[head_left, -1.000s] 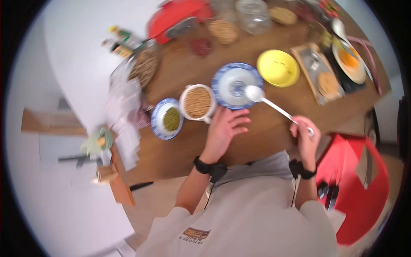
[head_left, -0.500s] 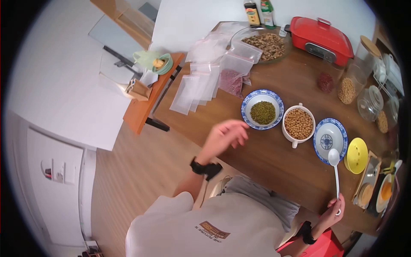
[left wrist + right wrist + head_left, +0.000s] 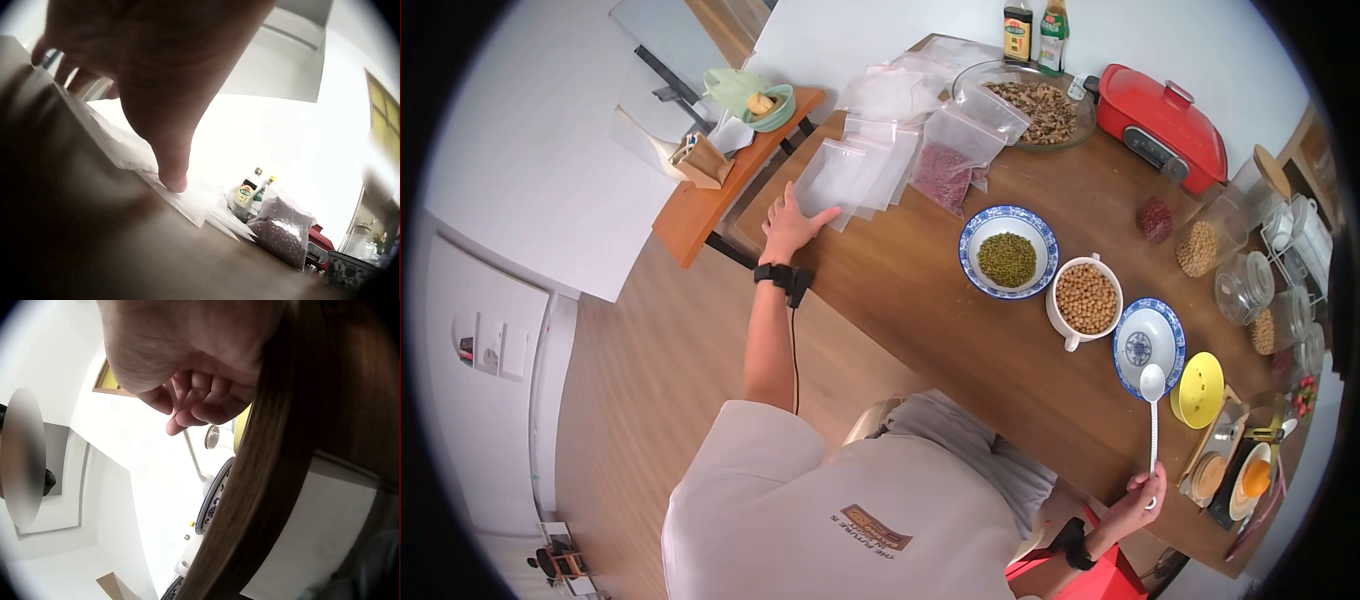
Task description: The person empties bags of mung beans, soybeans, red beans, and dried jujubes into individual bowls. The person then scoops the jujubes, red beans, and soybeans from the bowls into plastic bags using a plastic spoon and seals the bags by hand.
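Note:
My left hand is at the near corner of several clear zip bags fanned out at the table's left end. Its fingers are spread, and the left wrist view shows the thumb pressing down at the bags' edge. My right hand pinches the handle of a white spoon beside the table's front edge. The spoon's bowl overlaps a blue-rimmed bowl with nothing in it. A second blue-rimmed bowl holds green beans. Between them stands a white two-handled cup of chickpeas.
A filled bag of red beans lies right of the flat bags. Behind it are a glass dish, a red electric cooker and two bottles. At right are a yellow bowl, glass jars and a plate.
My left hand has moved from near the cup, past the green beans, leftward to the flat bags. The right hand still holds the spoon, and the head view has turned left.

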`<state>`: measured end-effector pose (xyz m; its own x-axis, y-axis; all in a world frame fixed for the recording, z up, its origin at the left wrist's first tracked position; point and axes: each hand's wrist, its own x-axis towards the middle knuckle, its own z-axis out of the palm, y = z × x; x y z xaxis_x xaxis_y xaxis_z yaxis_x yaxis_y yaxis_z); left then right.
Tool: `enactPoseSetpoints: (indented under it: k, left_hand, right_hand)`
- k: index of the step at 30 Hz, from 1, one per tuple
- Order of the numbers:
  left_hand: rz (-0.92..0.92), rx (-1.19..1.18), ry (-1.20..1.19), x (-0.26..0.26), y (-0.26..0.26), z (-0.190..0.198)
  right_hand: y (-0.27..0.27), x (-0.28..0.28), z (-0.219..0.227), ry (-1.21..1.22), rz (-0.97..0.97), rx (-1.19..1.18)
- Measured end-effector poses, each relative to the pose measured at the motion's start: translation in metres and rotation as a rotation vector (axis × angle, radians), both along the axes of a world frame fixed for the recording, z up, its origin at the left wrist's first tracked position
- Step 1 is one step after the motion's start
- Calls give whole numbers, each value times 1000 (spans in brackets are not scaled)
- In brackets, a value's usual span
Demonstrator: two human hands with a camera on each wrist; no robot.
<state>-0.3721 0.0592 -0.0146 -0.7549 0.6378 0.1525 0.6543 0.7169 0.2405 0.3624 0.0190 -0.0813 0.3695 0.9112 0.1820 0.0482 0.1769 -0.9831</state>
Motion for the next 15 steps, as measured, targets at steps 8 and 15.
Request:
enactPoseSetpoints:
  k: [8, 15]
  left_hand:
    - [-76, 199, 90, 9, -20, -7]
    - [-217, 424, 272, 54, -39, 28]
  right_hand:
    - [2, -5, 4, 16, -19, 41]
    - [3, -14, 14, 73, -69, 54]
